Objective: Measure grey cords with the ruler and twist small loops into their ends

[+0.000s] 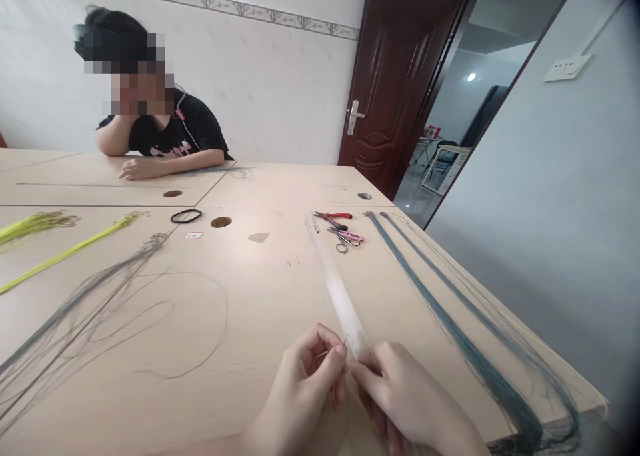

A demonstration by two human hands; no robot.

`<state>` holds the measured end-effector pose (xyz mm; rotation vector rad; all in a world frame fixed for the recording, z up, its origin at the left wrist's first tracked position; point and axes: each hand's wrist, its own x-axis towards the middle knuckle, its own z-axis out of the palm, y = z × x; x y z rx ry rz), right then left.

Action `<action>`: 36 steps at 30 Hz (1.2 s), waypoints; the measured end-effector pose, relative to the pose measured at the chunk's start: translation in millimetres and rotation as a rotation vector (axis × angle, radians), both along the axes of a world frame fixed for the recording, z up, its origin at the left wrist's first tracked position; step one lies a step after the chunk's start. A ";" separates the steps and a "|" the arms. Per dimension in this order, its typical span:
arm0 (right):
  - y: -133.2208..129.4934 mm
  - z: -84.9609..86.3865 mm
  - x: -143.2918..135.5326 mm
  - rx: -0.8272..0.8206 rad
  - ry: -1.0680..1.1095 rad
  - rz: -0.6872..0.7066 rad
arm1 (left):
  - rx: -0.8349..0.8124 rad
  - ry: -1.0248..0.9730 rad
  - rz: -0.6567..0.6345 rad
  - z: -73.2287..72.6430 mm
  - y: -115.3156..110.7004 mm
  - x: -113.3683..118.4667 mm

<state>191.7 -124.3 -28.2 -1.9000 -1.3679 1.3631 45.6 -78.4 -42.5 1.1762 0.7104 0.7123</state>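
Head view: the left hand [310,383] pinches a fine strand [346,341] between thumb and forefinger, its short tip poking out toward 1 o'clock. The right hand [405,389] sits just beside it at 3 o'clock, fingers drawn together at the near end of the clear ruler [340,289]; I cannot tell whether they clamp the ruler, the strand or both. The left hand is the nearer of the 2 to the strand's tip, which stands over the ruler's near part or just beside it. The ruler's long axis runs from the hands toward 11 o'clock, ending near the pliers [336,217] and scissors [347,244].

At 2 o'clock from the right hand, the teal bundle [425,289] slants from 11 to 5 o'clock and limits room on that side; the table's [280,289] right edge lies beyond it. From the left hand, room toward 10 o'clock reaches as far as a loose grey strand [227,309], curved on the wood.
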 end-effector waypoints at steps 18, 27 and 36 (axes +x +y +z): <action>-3.0 -6.6 -2.3 0.244 -0.310 -0.074 | -0.027 -0.042 -0.011 4.6 -3.6 -0.2; -37.7 -14.4 -7.2 0.593 0.121 -0.384 | 0.032 -0.055 -0.145 6.0 -9.3 -10.1; -37.2 -13.2 -13.9 0.542 0.371 -0.248 | -0.027 -0.101 -0.332 9.0 -12.2 -8.1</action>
